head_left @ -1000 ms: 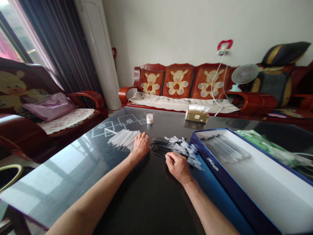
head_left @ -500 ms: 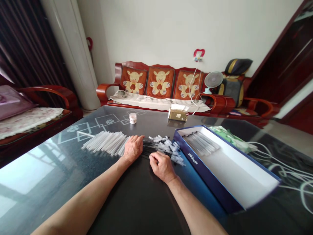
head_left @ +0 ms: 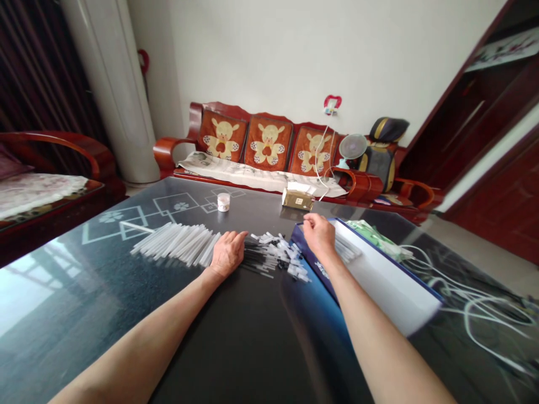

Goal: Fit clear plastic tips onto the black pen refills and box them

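Observation:
My left hand point(head_left: 228, 255) rests at the right end of a row of whitish translucent tubes point(head_left: 181, 242), its fingers curled together. Whatever may be between those fingers is hidden. Just right of it lie thin dark rods point(head_left: 260, 259), like pen refills, and a heap of small white and black caps point(head_left: 290, 259). Over the near wall of a blue box point(head_left: 301, 238), at its far end, is my right hand point(head_left: 320, 234), with fingers pinched. I cannot make out anything in that pinch. Finished-looking pens point(head_left: 348, 249) lie inside the box, partly covered by my right hand and wrist.
A small white cup-like container point(head_left: 223, 202) and a tissue pack point(head_left: 298, 198) stand farther back on the dark glossy table point(head_left: 240, 348). Right of the box are a green plastic packet point(head_left: 373, 238) and looped white cables point(head_left: 484, 314). A wooden sofa point(head_left: 168, 151) stands beyond.
My right hand has moved from beside the dark rods, rightward and away from me, to the box's far end. My left hand stays by the tubes. The view has shifted slightly right.

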### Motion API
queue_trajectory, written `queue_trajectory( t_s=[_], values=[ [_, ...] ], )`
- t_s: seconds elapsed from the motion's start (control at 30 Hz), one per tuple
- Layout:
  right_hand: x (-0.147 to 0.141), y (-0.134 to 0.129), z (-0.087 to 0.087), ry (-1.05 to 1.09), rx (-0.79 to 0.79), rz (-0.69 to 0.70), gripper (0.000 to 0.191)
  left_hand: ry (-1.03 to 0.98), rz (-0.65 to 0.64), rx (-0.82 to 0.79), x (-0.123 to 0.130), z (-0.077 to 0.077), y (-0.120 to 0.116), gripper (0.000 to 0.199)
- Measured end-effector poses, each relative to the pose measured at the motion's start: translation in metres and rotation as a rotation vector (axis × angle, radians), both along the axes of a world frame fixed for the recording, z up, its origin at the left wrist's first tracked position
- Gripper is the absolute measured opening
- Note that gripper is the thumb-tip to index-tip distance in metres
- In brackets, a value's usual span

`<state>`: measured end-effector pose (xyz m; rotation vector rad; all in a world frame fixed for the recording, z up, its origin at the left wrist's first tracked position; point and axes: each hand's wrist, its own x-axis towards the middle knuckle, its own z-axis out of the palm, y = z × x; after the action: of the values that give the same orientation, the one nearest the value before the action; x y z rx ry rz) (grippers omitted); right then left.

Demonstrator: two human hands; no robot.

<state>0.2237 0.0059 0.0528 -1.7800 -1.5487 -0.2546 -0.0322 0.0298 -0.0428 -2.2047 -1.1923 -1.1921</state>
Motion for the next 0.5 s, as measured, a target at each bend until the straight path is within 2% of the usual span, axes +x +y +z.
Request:
queue_trajectory(
  t_s=[0.07,0.13,0.17,0.3,0.5],
  values=[
    [0.030,0.015,-0.002,-0.106,-0.391,-0.123,0.025,0.017,-0.009,-0.002,0.001,0.002,-0.002,0.026],
    [0.053,0.022,-0.014,-0.113,-0.571,-0.129,0.012,0.037,-0.010,-0.020,0.002,0.003,-0.003,0.027],
    [0.061,0.024,-0.021,-0.113,-0.628,-0.124,0.012,0.046,-0.011,-0.031,0.002,0.004,-0.004,0.027],
    [0.077,0.025,-0.045,-0.112,-0.718,-0.107,0.017,0.074,-0.022,-0.068,0.003,0.005,-0.006,0.028],
    [0.086,0.032,-0.053,-0.059,-0.636,-0.184,0.024,0.086,-0.041,-0.098,0.004,0.005,-0.006,0.030]
  ],
)
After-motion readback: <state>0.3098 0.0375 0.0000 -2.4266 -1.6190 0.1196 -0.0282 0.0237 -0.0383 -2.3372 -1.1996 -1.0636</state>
